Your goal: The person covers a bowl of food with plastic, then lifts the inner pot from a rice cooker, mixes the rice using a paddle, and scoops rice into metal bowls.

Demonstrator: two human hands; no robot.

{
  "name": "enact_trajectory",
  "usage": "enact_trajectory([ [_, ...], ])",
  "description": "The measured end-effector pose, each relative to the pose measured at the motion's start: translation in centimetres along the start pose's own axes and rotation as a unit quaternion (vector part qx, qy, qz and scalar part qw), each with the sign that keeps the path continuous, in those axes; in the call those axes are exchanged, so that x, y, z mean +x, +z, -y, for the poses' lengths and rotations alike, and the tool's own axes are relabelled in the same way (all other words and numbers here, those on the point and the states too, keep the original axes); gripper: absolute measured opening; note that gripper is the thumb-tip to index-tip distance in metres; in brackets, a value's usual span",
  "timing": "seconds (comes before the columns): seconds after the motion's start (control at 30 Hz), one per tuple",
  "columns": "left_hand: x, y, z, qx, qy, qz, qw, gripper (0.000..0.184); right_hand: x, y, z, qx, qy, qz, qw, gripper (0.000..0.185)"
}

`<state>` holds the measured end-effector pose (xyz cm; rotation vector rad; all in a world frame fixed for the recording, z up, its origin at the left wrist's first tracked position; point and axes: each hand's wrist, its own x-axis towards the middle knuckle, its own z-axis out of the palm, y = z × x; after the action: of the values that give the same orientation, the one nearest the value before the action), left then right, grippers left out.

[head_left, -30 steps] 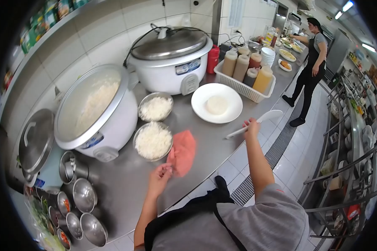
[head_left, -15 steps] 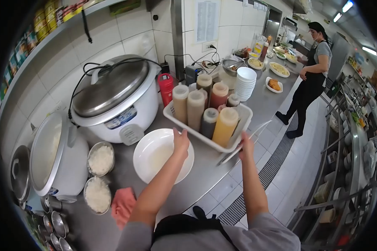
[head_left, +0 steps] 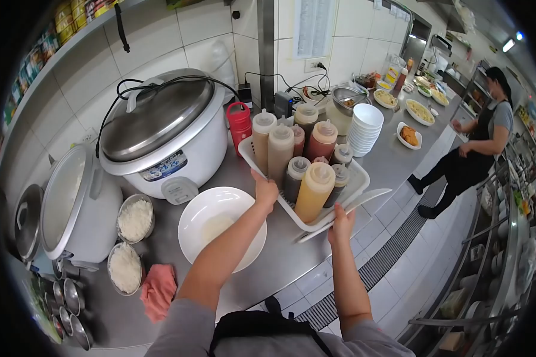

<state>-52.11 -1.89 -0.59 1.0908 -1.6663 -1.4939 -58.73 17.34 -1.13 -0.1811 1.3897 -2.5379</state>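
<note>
"Near the middle of the frame, where was the left hand (head_left: pixel 265 191)?"

"It was at the near left side of the white basket (head_left: pixel 289 212), its grip closed on the rim; some fingers were hidden."

"And the right hand (head_left: pixel 341 226)?"

"Its grip was closed around the white paddle (head_left: pixel 373 195), at the basket's near right corner. The blade pointed right. I couldn't tell whether those fingers also touched the basket."

"What did the basket hold?"

"Squeeze bottles, upright, with a yellow bottle (head_left: pixel 315 191) at the front. Stacked white bowls (head_left: pixel 365 134) stood just beyond it, and a red container (head_left: pixel 240 128) by its far left corner."

"What lay left of it?"

"A white plate (head_left: pixel 189 238) on the metal table (head_left: pixel 274 265), partly behind the left forearm. Farther left were two bowls of rice (head_left: pixel 126 269), with a pink cloth (head_left: pixel 159 293) beside the nearer one. A lidded cooker (head_left: pixel 187 169) stood behind the plate."

"Anyone else?"

"Another person (head_left: pixel 488 134) stood at the upper right."
</note>
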Motion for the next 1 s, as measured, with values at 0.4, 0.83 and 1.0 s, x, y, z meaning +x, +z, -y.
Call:
enact_trajectory([
  [0.4,2.7,0.7,-3.6,0.01,-0.071,0.053,0.996,0.074,3.7,1.5,-0.7,-0.025,0.024,-0.013,0.999,0.041],
  [0.83,-6.4,-20.1,-3.3,0.193,0.284,-0.082,0.935,0.021,3.4,-3.2,2.4,-0.141,0.067,-0.014,0.988,0.021],
  [1.0,-12.6,-29.3,8.0,0.456,0.037,-0.126,0.88,0.032,-5.3,-2.3,6.9,-0.175,-0.006,0.01,0.984,0.028],
])
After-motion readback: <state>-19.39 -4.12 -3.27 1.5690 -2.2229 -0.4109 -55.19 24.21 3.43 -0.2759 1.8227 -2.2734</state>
